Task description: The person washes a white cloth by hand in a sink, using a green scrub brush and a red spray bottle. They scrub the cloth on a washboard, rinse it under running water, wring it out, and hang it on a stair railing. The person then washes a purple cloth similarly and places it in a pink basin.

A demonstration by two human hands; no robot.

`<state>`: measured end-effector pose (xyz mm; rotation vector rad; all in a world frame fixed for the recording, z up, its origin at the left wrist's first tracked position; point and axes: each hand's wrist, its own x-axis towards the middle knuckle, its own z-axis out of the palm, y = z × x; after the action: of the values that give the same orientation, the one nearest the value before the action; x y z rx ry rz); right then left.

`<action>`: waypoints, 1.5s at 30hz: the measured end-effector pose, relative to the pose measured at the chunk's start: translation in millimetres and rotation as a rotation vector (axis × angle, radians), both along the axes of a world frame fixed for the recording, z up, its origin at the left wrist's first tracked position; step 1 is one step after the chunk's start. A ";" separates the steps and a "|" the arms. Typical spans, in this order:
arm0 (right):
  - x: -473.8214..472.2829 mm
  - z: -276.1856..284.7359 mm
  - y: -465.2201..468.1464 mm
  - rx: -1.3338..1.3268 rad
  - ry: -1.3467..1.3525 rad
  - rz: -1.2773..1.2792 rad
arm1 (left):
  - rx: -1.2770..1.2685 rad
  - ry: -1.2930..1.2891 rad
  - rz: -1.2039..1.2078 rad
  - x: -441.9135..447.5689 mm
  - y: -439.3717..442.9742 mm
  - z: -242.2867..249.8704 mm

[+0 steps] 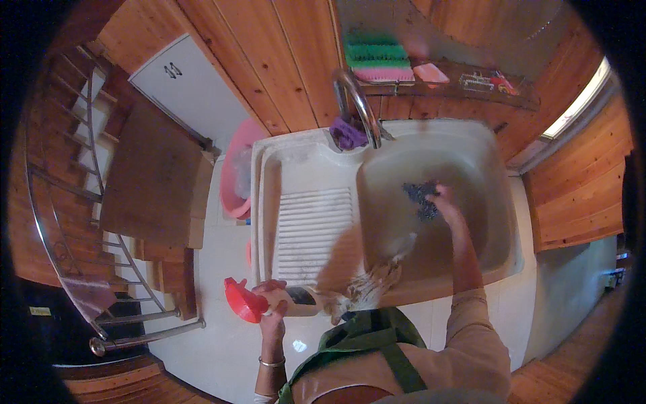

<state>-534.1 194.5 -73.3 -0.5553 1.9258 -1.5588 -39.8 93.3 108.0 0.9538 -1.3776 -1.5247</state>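
In the basin of a white washboard sink [315, 161], my right hand [442, 200] grips a crumpled dark cloth or mesh scrubber [422, 196]; which one is unclear. My left hand [275, 298] is at the sink's front left corner. Its fingers close around a red plastic thing [246, 302], perhaps a scoop, whose handle is mostly hidden. Right beside that hand is a small dark rectangular patch [301, 296] on a pale surface. A whitish wet cloth [376, 284] drapes over the front rim, between the ribbed washboard [315, 217] and the basin.
A curved chrome faucet [366, 108] rises behind the sink, with a purple cloth [348, 134] at its base. Green and pink brushes [381, 58] and a pink soap bar [431, 74] rest on the wooden ledge. At left are a pink tub [232, 177], a cardboard sheet [151, 174] and a metal stair railing [38, 217].
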 end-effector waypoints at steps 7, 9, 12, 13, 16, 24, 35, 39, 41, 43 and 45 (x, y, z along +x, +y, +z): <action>-16.1 -2.7 -4.9 0.343 1.033 0.265 | 0.024 -0.094 0.066 5.6 5.9 2.0; -15.3 16.8 -14.6 0.729 0.922 0.364 | -0.002 -0.058 0.038 7.2 5.4 2.2; -8.7 97.8 -37.5 0.158 0.686 0.146 | -0.007 0.018 0.086 7.9 4.0 -2.3; -6.1 140.3 -45.7 -0.026 0.815 0.144 | -0.044 0.042 0.089 7.5 2.1 -4.1; 1.5 272.2 -90.5 -0.355 1.063 0.113 | -0.048 0.015 0.081 5.9 2.3 -9.5; -13.1 344.6 -214.6 0.053 1.782 0.520 | -0.060 0.045 0.053 -5.9 10.4 -5.2; 39.5 184.5 -75.1 -0.030 0.773 0.137 | -0.091 -0.266 0.294 21.8 13.8 1.8; 193.8 45.3 4.2 0.408 0.518 0.932 | -0.086 -0.047 0.270 41.8 10.1 8.2; 257.4 20.3 40.8 0.131 0.904 0.923 | -0.122 -0.045 0.287 50.0 10.3 12.5; 271.4 7.7 42.2 0.197 0.899 0.866 | -0.097 -0.093 0.363 54.6 9.8 14.9; 259.4 10.7 34.3 0.288 0.847 1.030 | -0.077 -0.069 0.368 57.8 6.4 15.8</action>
<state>-274.7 228.8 -62.6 -1.8937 1.7849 -0.3689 18.0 99.7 123.8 1.1481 -1.2177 -1.1657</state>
